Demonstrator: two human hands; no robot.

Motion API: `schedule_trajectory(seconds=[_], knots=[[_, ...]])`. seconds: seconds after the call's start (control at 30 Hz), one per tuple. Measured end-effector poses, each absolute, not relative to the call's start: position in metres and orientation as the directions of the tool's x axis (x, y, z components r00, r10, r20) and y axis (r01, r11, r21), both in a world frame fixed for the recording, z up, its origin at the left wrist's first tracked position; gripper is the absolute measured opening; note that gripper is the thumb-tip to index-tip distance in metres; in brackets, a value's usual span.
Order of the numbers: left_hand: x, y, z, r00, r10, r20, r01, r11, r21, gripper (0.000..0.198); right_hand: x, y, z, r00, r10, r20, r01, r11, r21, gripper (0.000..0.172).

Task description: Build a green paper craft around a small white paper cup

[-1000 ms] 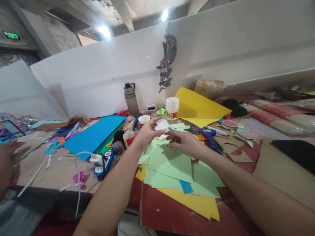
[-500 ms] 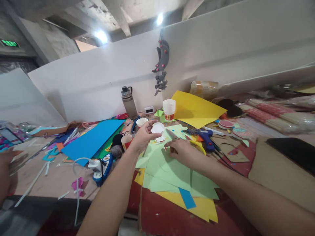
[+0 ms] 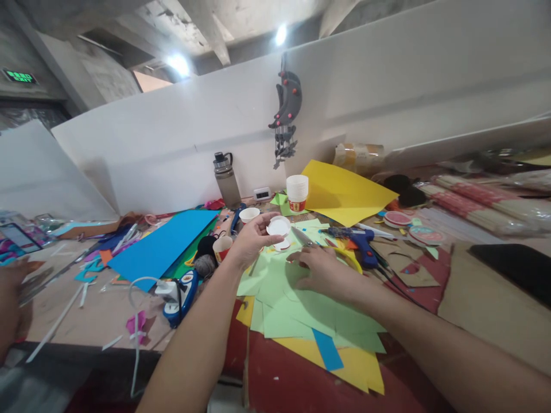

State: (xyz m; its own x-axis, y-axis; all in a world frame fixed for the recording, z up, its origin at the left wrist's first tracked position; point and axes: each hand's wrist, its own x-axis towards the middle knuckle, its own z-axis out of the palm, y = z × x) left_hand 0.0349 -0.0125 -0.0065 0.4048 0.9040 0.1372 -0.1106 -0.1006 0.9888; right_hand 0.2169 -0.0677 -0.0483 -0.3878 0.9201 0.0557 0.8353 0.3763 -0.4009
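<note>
Above light-green paper sheets (image 3: 297, 312), left hand (image 3: 253, 238) pinches round white paper piece (image 3: 278, 227); steady it beside yellow-handled metal scissors (image 3: 302, 236); right hand (image 3: 321, 268) grip unclear.

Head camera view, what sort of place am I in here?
Probably a craft workspace: there are loose green paper sheets, a stack of paper cups and what looks like a blue glue gun.

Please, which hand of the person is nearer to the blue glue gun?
Right. The right hand is a little to the left of the blue glue gun; the left hand, holding a white round piece, is farther left.
</note>
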Motion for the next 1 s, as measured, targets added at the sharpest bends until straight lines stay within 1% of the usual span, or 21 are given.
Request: schedule_trajectory(seconds=[0.07, 0.2, 0.3, 0.47, 0.77, 0.87, 1.0], knots=[[0.034, -0.012, -0.007, 0.410, 0.901, 0.141, -0.109, -0.105, 0.988, 0.065, 0.216, -0.068, -0.045, -0.361, 0.930, 0.063, 0.819, 0.349, -0.455, 0.051], [0.034, -0.011, -0.008, 0.420, 0.895, 0.146, -0.096, -0.116, 0.989, 0.067, 0.217, -0.069, -0.040, -0.320, 0.944, 0.080, 0.774, 0.310, -0.553, 0.047], [0.034, -0.012, -0.007, 0.431, 0.892, 0.136, -0.089, -0.108, 0.990, 0.068, 0.218, -0.068, -0.040, -0.306, 0.948, 0.087, 0.761, 0.299, -0.575, 0.043], [0.034, -0.013, -0.006, 0.453, 0.882, 0.130, -0.092, -0.098, 0.991, 0.070, 0.219, -0.063, -0.041, -0.315, 0.940, 0.129, 0.731, 0.327, -0.598, 0.036], [0.033, -0.011, -0.009, 0.498, 0.859, 0.115, -0.087, -0.083, 0.993, 0.069, 0.220, -0.062, -0.042, -0.277, 0.952, 0.129, 0.613, 0.279, -0.740, 0.032], [0.031, -0.009, -0.010, 0.520, 0.847, 0.113, -0.062, -0.095, 0.994, 0.067, 0.221, -0.060, -0.045, -0.265, 0.955, 0.134, 0.599, 0.271, -0.753, 0.031], [0.028, -0.008, -0.011, 0.582, 0.810, 0.078, 0.018, -0.108, 0.994, 0.067, 0.222, -0.056, -0.048, -0.261, 0.957, 0.129, 0.601, 0.266, -0.754, 0.030]])
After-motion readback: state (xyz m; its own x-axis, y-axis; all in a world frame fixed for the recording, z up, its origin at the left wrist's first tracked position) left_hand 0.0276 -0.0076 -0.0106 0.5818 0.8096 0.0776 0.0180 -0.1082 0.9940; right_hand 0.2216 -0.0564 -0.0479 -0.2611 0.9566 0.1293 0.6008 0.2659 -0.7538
